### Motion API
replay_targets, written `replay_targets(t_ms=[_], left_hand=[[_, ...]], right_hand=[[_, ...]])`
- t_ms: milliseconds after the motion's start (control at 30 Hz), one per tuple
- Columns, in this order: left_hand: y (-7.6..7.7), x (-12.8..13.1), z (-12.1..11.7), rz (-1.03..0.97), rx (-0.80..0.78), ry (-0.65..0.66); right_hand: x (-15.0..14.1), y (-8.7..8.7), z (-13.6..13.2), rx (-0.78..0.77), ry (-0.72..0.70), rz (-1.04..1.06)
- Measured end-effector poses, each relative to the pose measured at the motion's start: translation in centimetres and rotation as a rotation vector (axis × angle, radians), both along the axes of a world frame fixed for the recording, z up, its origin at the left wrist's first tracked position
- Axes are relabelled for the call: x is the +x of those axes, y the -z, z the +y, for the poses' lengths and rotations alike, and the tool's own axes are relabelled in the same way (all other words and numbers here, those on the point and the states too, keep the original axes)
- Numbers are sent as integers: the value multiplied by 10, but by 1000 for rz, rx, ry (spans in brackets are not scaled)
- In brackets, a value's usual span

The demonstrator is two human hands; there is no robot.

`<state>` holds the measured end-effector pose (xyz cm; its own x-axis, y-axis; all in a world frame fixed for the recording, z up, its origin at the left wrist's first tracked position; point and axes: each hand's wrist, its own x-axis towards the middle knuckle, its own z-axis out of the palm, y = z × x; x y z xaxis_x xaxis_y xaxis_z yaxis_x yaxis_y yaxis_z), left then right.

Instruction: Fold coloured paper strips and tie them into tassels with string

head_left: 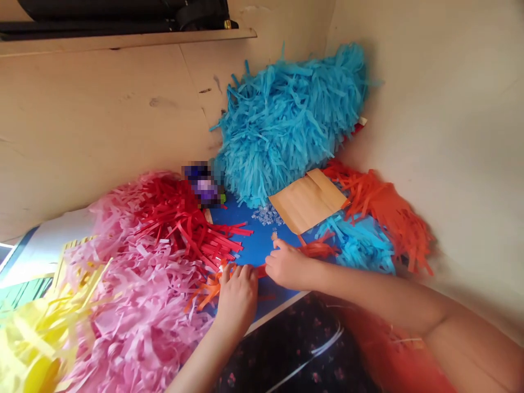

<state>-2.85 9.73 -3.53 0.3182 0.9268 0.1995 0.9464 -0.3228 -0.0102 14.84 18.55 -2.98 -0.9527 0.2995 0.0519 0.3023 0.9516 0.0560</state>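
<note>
Over the blue tabletop [251, 237], my left hand [239, 289] is closed, fingers curled down on an orange paper fringe [208, 289] that spreads out to its left. A short twisted red-orange length of it [261, 271] runs across to my right hand [290, 266]. That hand is closed too, gripping the twisted part, with a fingertip raised. More red-orange strands [321, 246] fan out beyond my right wrist. A small pile of clear plastic bits [268, 215] lies just past my right hand, beside a brown paper piece [309, 201].
Pink [139, 311], dark red [180, 213] and yellow fringes [45, 322] heap up at the left. A big blue fringe bundle [290, 120] leans in the corner. Orange [380, 207] and blue fringe [362, 243] lie at the right. A shelf [135, 42] juts out above.
</note>
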Motion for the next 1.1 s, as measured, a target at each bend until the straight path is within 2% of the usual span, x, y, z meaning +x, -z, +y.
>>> replay_targets(t_ms=[167, 300, 400, 567, 667, 767, 833, 967, 1100], left_hand=[[0, -1, 6, -51, -7, -34], [3, 1, 8, -56, 13, -81], [7, 2, 7, -39, 49, -115], [13, 3, 0, -42, 98, -121], [14, 1, -3, -53, 113, -112], [14, -5, -7, -55, 115, -96], [16, -13, -10, -60, 101, -83], [19, -29, -14, -138, 86, -111], [18, -35, -12, -247, 27, -140]], right_hand=[[-8, -4, 21, -273, 154, 9], [-8, -10, 27, -314, 215, 33], [-9, -8, 11, -283, 259, 112], [-9, 18, -17, -110, 238, 241], [-4, 30, -16, -51, 223, 283], [7, 34, -7, -27, 193, 329], [16, 36, -1, -78, 192, 376], [35, 37, 9, -278, 313, 472], [41, 36, 14, -374, 410, 500]])
